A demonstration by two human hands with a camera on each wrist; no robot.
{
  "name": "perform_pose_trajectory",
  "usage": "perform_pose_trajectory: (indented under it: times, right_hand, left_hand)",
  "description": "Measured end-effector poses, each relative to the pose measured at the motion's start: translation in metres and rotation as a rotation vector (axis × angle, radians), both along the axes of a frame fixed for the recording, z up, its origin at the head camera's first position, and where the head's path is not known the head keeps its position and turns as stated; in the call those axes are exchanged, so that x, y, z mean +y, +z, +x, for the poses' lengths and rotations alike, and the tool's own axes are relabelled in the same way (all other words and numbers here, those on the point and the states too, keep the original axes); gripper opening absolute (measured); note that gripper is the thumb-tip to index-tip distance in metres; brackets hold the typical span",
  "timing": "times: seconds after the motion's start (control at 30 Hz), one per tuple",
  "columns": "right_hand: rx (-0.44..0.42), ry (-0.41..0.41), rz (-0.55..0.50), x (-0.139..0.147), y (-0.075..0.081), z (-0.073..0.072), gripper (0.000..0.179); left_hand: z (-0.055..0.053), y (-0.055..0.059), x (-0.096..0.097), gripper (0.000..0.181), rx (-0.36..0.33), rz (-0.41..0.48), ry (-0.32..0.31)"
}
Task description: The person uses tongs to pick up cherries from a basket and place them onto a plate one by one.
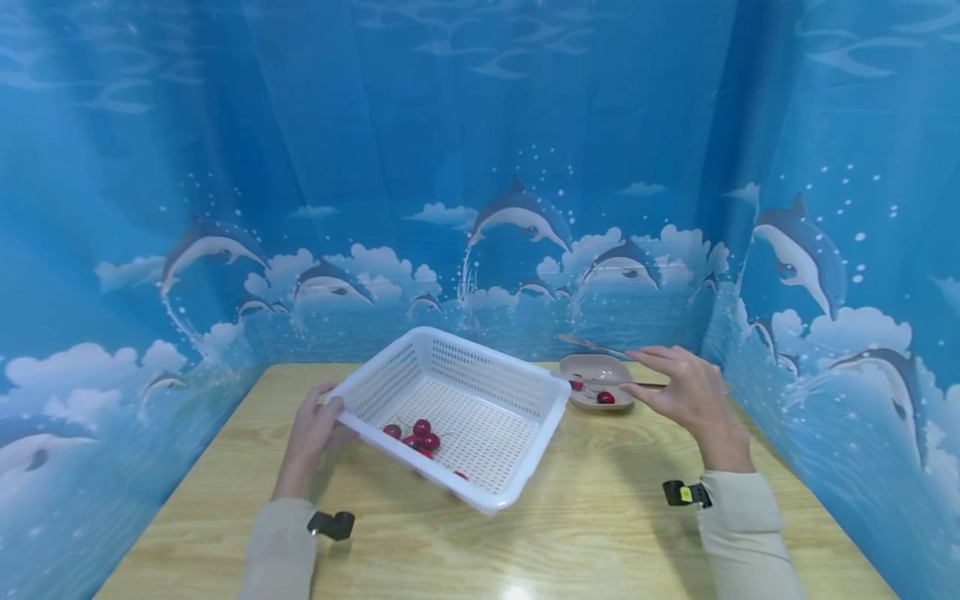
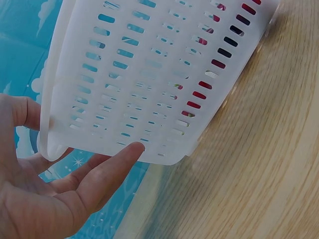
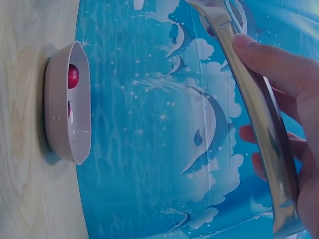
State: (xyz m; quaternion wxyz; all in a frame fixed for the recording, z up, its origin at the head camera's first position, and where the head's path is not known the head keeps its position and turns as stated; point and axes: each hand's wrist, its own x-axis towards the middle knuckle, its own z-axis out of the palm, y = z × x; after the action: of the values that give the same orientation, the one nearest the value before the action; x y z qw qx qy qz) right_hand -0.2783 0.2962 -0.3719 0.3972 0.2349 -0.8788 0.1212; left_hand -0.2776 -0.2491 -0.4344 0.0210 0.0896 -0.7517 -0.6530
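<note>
A white perforated plastic basket (image 1: pixel 480 442) stands skewed near the table's middle, with several red cherries (image 1: pixel 422 427) gathered by its front wall. At its left corner my left hand (image 1: pixel 311 425) grips the rim; in the left wrist view, the thumb (image 2: pixel 117 169) presses the outer wall. My right hand (image 1: pixel 686 396) holds metal tongs (image 3: pixel 256 109), fingers and thumb around the two arms. The tong ends point left, above a small beige bowl (image 1: pixel 596 367) holding cherries (image 1: pixel 606 398). Something dark red shows near the tong ends in the right wrist view; whether they pinch it cannot be told.
A light wooden table (image 1: pixel 540 533) carries everything. Blue dolphin-printed curtains (image 1: pixel 420 167) close in its back and sides. The bowl sits near the table's back edge, just right of the basket's far right corner.
</note>
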Motion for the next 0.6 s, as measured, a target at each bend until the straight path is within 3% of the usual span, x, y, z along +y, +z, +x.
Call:
perform_pose_trajectory:
  times: [0.6]
  right_hand:
    - [0.077, 0.084, 0.031, -0.012, 0.002, 0.000, 0.054]
  left_hand:
    - [0.000, 0.001, 0.000, 0.061, -0.007, 0.010, -0.010]
